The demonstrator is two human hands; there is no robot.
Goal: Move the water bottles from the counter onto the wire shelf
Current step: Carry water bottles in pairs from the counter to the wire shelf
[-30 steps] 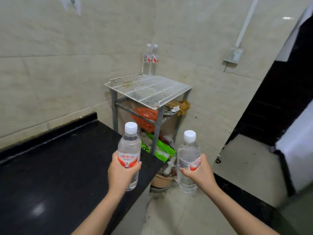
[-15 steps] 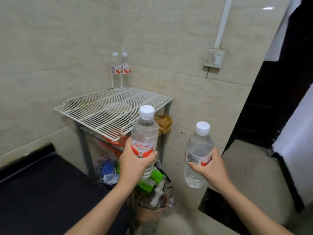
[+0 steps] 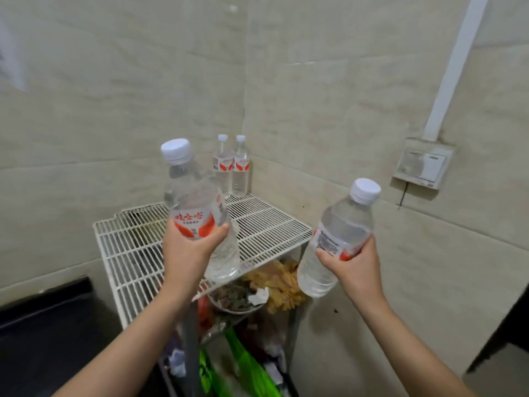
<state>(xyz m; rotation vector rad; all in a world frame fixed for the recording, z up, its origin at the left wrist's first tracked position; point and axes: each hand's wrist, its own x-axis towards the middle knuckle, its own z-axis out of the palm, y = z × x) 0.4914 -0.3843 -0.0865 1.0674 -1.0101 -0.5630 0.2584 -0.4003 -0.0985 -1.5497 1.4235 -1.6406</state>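
Carry step: two bottles in hand over the wire shelf, set-down next.

The black counter sits low at the left edge, with no bottles visible on the part in view. The left hand is closed around the label band of the left water bottle, held above the white wire shelf, cap tilted a little leftward, base clear of the grid. At the back corner two water bottles already stand upright, touching each other. The right hand is wrapped round the lower body of the right water bottle, which leans right, apparently just off the shelf's right edge. Next move, as I judge it: bring both upright, lower onto the grid near the standing pair, bases flat across wires.
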